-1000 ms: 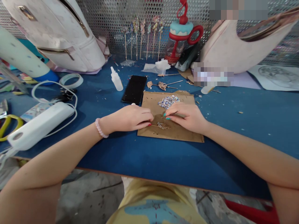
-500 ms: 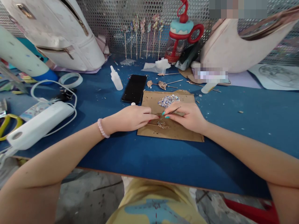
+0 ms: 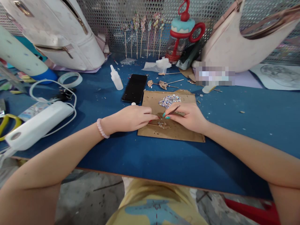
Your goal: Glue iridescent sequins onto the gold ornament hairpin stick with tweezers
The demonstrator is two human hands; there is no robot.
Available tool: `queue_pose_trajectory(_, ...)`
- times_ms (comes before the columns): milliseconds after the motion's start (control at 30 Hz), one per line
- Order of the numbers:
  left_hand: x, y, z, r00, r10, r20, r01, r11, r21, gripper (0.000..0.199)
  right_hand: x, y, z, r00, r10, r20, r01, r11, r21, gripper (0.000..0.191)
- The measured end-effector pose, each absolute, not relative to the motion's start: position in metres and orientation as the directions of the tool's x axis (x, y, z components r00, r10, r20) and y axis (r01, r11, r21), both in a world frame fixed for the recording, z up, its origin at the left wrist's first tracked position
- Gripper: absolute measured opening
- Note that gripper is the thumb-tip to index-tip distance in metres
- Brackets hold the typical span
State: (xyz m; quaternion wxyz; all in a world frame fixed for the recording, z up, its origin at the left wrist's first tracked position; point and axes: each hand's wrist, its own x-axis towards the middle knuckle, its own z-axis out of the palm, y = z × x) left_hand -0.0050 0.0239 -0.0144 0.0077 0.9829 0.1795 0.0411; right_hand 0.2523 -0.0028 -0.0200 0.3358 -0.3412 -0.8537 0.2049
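My left hand (image 3: 134, 118), a beaded bracelet at its wrist, rests on the left part of a brown cardboard sheet (image 3: 172, 135). Its fingers are closed on the thin stem of a metal hairpin (image 3: 163, 125), whose ornate head lies toward the right and carries small shiny stones. In my right hand (image 3: 192, 117) a pair of dark tweezers (image 3: 173, 110) is pinched, tips pointing down and left just above the hairpin's head. Whether the tips hold a stone is too small to tell. Behind the hands lies a pile of glittering rhinestones (image 3: 169, 101) on the cardboard.
Beyond the cardboard lie a black phone (image 3: 134, 88), a white glue bottle (image 3: 116, 78) and several more hairpins (image 3: 162, 84). Decorated sticks (image 3: 141, 37) stand upright at the back beside a red-handled cup (image 3: 181, 28). A white power strip (image 3: 38, 125) is at left.
The tweezers have tilted slightly and their tips have shifted a little, close over the hairpin's head. My left hand stays in place on the stem.
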Motion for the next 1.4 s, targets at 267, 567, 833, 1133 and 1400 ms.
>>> queue_pose_trajectory(267, -0.0058, 0.0238, -0.0153, 0.951, 0.299, 0.075, 0.305, -0.948, -0.086, 0.038, 0.2525, -0.0031, -0.0185, -0.536, 0.731, 0.422, 0.46, 0.672, -0.581, 0.013)
queue_pose_trajectory(567, -0.0049, 0.0223, -0.0134, 0.959, 0.27, 0.09, 0.281, -0.947, -0.154, 0.035, 0.252, -0.0031, -0.0197, -0.531, 0.741, 0.412, 0.464, 0.661, -0.59, 0.014)
queue_pose_trajectory(833, -0.0049, 0.0223, -0.0132, 0.959, 0.269, 0.094, 0.28, -0.949, -0.146, 0.035, 0.2505, -0.0041, -0.0187, -0.491, 0.751, 0.441, 0.464, 0.655, -0.597, 0.012)
queue_pose_trajectory(1133, -0.0043, 0.0221, -0.0122, 0.961, 0.25, 0.12, 0.267, -0.952, -0.149, 0.033, 0.2499, -0.0038, -0.0204, -0.517, 0.744, 0.424, 0.491, 0.663, -0.565, 0.013)
queue_pose_trajectory(1400, -0.0044, 0.0221, -0.0125, 0.96, 0.261, 0.102, 0.274, -0.951, -0.142, 0.035, 0.2472, -0.0037, -0.0182, -0.505, 0.767, 0.396, 0.506, 0.635, -0.585, 0.011)
